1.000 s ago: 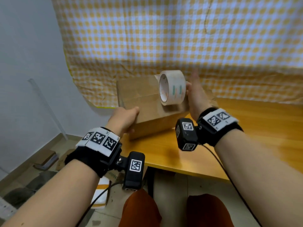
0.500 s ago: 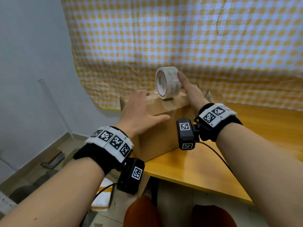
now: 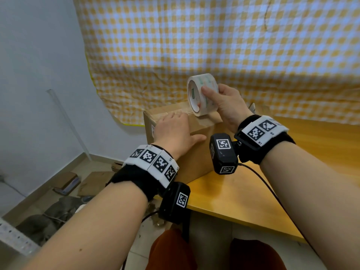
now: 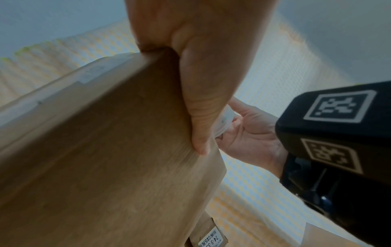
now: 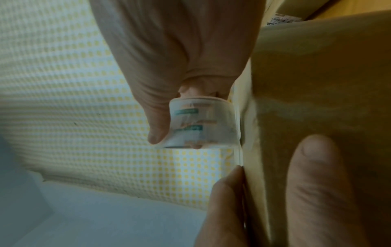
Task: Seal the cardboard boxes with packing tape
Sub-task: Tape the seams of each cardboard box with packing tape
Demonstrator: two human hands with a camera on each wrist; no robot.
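A brown cardboard box (image 3: 196, 162) stands at the left end of the table. My left hand (image 3: 173, 127) lies flat on its top, and its thumb (image 4: 201, 117) runs down the near side. A roll of clear packing tape (image 3: 206, 79) stands on edge on the box top just right of that hand. My right hand (image 3: 228, 106) grips the roll, thumb across the outer face. In the right wrist view a clear strip (image 5: 238, 157) runs from the roll (image 5: 196, 123) along the box (image 5: 317, 83) to my left fingertips (image 5: 228, 192).
A yellow checked cloth (image 3: 233, 45) hangs right behind the box. The wooden table (image 3: 243, 191) stretches away to the right. A second cardboard piece (image 3: 253, 108) shows behind my right wrist. Flat cardboard and clutter (image 3: 93, 182) lie on the floor at the left.
My left hand has moved from the box's near corner onto its top and lies flat there. My right hand, which touched the roll with straight fingers, now grips it.
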